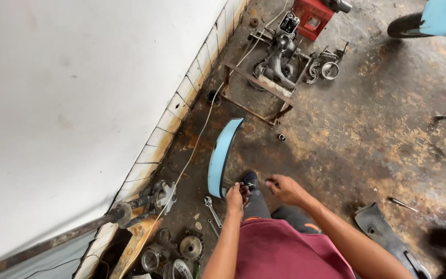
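Left hand at the lower end of the blue curved panel; right hand free beside it.

Blue curved panel [222, 155] stands on edge on the concrete floor [367, 150], long axis running from the near end up toward the metal frame [256, 93]. Left hand [235, 195] is nearest, fingers curled by its lower end; whether clamped, cannot tell. Right hand [285, 188] just beside, loosely curled, holding nothing visible. 1 wrench [212, 209] lies left; tiled wall base [174, 116] beyond.
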